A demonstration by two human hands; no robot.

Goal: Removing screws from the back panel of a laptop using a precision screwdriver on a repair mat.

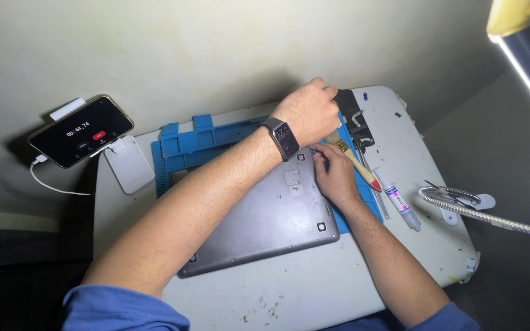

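Head cam, looking down on small white table (314,288). Grey laptop (265,214) lay upside down, base panel up, half on blue work mat (182,147), half on bare tabletop, set at a slant.

Left hand (308,110) was reached across, over far edge of mat, fingers curled down near a black parts holder (354,119) at back of table. Couldn't tell if it gripped anything; knuckles hid the tips. Smartwatch (283,138) on that wrist.

Right hand (335,175) sat at laptop's far right corner, fingertips pinched close together right at the panel edge. Something small may have been between them, too tiny to make out. Palm rested on the laptop/mat border.

Beside right hand: brush w/ wooden handle and red end (357,160), lying diagonal on mat. Just past it a white tube/syringe (400,205) on bare table. Gooseneck lamp arm (486,214) came in from right. Phone (81,130) propped at left w/ timer running, white pad (129,164) next to it, cable trailing.

Judgement: looked like base-panel work at that corner, prob. a screw or clip being handled, early-ish since panel was seated flat all round. Next move would call for fine fingertip control at the corner and steadying the laptop so it didn't slide off mat.
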